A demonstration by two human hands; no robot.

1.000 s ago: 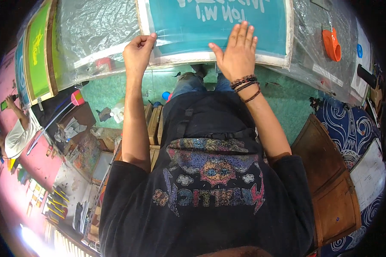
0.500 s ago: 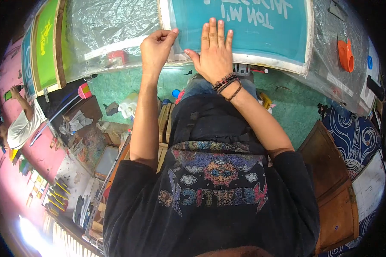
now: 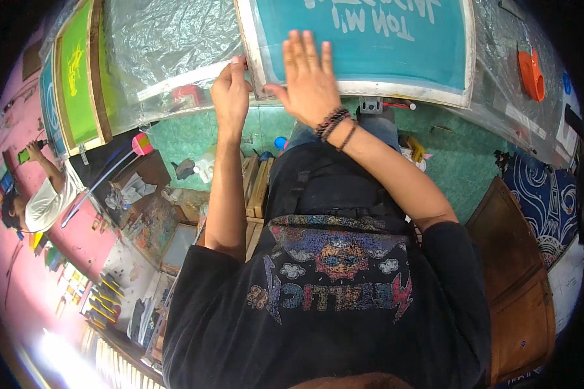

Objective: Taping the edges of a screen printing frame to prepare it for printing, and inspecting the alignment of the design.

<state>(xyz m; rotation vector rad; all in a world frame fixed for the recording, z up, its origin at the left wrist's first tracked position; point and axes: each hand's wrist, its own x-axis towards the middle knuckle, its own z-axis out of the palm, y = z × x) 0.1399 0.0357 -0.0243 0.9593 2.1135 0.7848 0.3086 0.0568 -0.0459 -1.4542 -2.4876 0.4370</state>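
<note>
Two bare hands work at a rectangular, white-rimmed frame [image 3: 405,61] of teal mesh with pale lettering, which lies at the top centre on a counter [image 3: 169,39] covered in wrinkled clear plastic sheeting. The right hand [image 3: 309,84], dark beaded bracelets at its wrist, is spread palm down over the frame's lower left part; its grip is released, fingers extended. The left hand [image 3: 230,94] is drawn together, thumb raised, beside the frame's left edge; whether its grip pinches that edge cannot be told. Farther left stands a bright green panel [image 3: 78,113] in a brown wooden border, bearing a yellow mark. Right of the frame lies an orange plastic object [image 3: 530,76].

Containers: a white plastic jug [image 3: 205,167] stands on the green floor [image 3: 467,155], its contents not visible. Near it, crumpled grey-white cloth [image 3: 131,192] rests at a brown box-shaped piece [image 3: 151,170]; whether inside or on top is unclear. At far left, a co-worker in a white shirt [image 3: 49,207] holds a green object [image 3: 23,156].
</note>
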